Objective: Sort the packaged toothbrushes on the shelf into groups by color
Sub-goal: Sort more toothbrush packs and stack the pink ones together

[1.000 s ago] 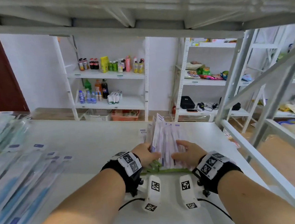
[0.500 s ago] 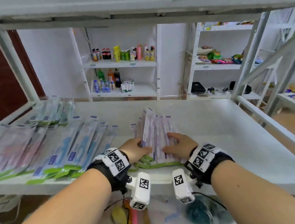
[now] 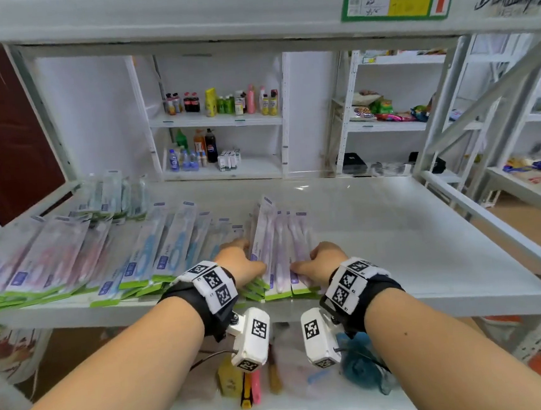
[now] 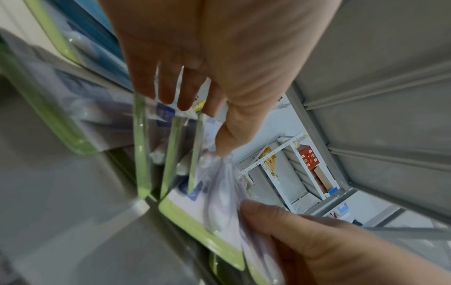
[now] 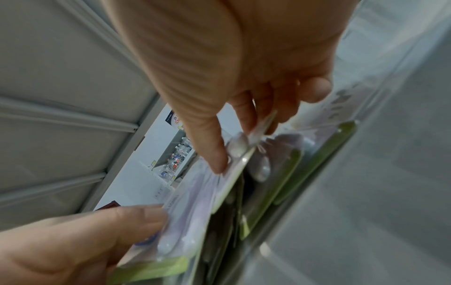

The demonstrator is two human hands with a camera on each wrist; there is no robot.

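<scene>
As before, both hands grip the purple toothbrush packs (image 3: 279,249), now unlifted.

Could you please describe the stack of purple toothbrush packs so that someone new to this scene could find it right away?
Look at the wide white shelf at waist height, where packaged toothbrushes lie in rows. The purple stack is the rightmost group, held between the left hand and right hand. Unlike the pink packs and blue packs lying to its left, its brushes are pale purple.
</scene>
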